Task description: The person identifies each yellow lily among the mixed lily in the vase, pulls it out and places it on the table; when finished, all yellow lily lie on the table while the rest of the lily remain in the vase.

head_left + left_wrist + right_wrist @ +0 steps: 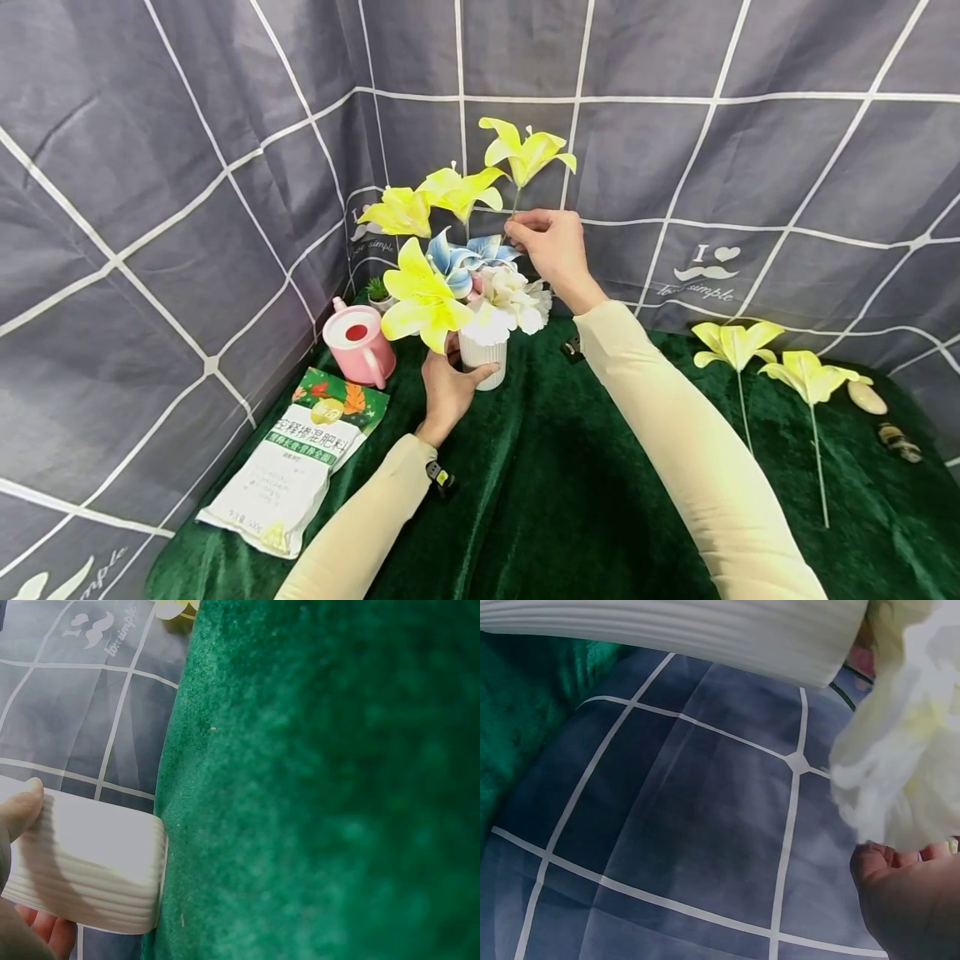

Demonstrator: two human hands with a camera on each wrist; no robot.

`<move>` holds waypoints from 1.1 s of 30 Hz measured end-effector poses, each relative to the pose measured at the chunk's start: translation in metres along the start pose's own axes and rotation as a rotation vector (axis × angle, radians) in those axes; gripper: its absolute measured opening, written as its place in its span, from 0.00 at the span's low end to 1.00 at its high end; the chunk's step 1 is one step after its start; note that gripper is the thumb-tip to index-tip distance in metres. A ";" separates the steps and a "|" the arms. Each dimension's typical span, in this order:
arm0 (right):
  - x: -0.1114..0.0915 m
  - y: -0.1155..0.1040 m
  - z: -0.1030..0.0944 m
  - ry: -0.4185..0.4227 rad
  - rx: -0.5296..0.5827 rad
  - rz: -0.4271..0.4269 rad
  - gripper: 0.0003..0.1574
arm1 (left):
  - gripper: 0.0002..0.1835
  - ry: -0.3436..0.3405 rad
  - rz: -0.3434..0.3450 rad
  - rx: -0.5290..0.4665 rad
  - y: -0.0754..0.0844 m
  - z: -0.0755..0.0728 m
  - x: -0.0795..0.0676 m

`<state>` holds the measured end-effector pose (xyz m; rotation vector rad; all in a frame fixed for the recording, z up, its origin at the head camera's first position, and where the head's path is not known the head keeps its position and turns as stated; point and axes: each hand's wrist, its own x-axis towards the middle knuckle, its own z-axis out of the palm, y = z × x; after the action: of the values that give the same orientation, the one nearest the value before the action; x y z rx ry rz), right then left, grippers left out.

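Dark-grey, white-gridded fabric (517, 50) printed "simple" backs a green velvet surface (585, 467). Near its far edge, a left hand (447, 387) curls fingers round an upright, ribbed white vase (487, 352); above, a right hand (551, 246) pinches a yellow lily's (525, 154) near-vertical stem, bloom upward. At the left edge, a white-and-green bag (296, 467) reads "掺混肥料."

grey gridded curtain (645, 167) behind green velvet cloth (562, 500)

- Six yellow lilies (535, 154), by my count
- Two blue lilies (447, 260)
- Two hands (557, 246)
- One ribbed vase (489, 367)
- One watering can (352, 354)
- One fertilizer bag (277, 475)
- One potted succulent (377, 290)
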<state>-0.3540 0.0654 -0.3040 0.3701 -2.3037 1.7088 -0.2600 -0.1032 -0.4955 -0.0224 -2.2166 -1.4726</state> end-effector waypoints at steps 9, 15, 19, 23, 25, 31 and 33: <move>-0.001 -0.012 -0.007 0.093 0.101 -0.026 0.11 | 0.37 0.005 0.004 -0.022 0.001 -0.002 0.004; -0.003 -0.016 -0.016 0.166 0.143 -0.044 0.11 | 0.39 0.007 0.025 -0.012 0.000 -0.001 0.003; -0.006 -0.014 -0.023 0.227 0.220 -0.045 0.10 | 0.40 0.006 0.014 -0.001 -0.001 -0.001 -0.001; -0.007 -0.012 -0.032 0.281 0.322 -0.061 0.07 | 0.40 0.012 0.019 -0.003 -0.002 0.000 -0.003; -0.007 -0.012 -0.037 0.304 0.368 -0.065 0.04 | 0.40 0.011 0.026 -0.007 -0.002 0.001 -0.003; -0.008 -0.016 -0.052 0.356 0.453 -0.095 0.04 | 0.40 0.017 0.018 -0.012 -0.002 0.001 -0.002; -0.008 -0.017 -0.058 0.375 0.485 -0.105 0.04 | 0.40 0.015 0.018 -0.011 -0.002 0.001 -0.002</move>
<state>-0.3373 0.1163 -0.2752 0.2252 -1.5758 2.0641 -0.2590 -0.1028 -0.4981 -0.0349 -2.1909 -1.4705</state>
